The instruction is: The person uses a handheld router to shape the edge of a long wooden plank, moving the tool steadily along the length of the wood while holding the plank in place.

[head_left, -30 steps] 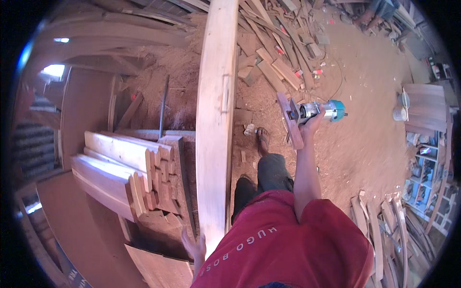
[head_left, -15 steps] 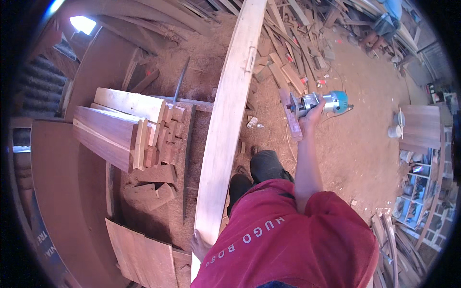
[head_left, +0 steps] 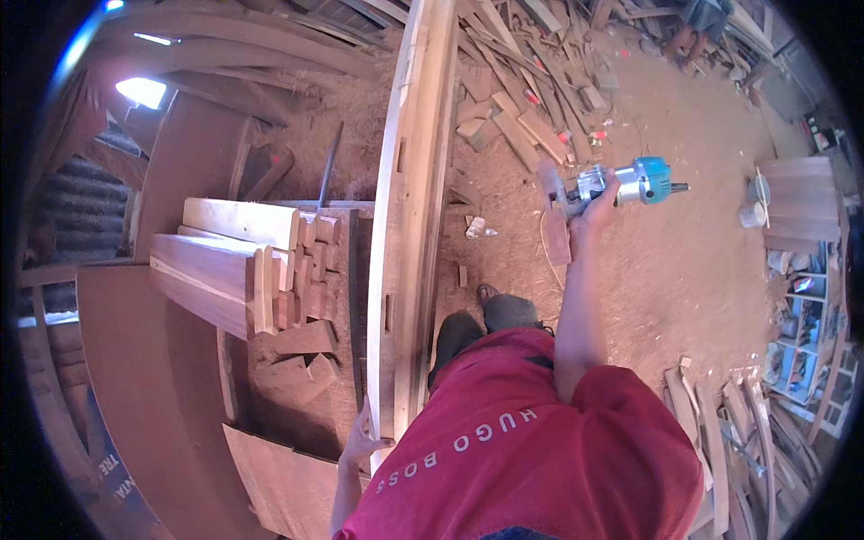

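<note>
My right hand (head_left: 598, 205) is wrapped around a trim router (head_left: 634, 183) with a silver body and a blue end, held out over the floor. A flat wooden board (head_left: 555, 218) is fixed across its base end. Near the lower edge, my left hand (head_left: 363, 441) grips a long pale wooden beam (head_left: 385, 261), its thumb lying over the edge. Two narrow slots show in the beam's light face. Its far end runs out at the top of the view.
Left of the beam, stacked planks (head_left: 207, 279) and offcuts (head_left: 301, 378) rest on a dusty bench. Scrap wood (head_left: 517, 126) lies on the floor ahead, and more strips (head_left: 742, 450) lie at the lower right. Another person (head_left: 697, 27) is at the far right. Shelves (head_left: 801, 333) stand at right.
The beam has been turned on its length, bringing its slotted face into view. My left hand has shifted to its left edge. The router sits slightly further right.
</note>
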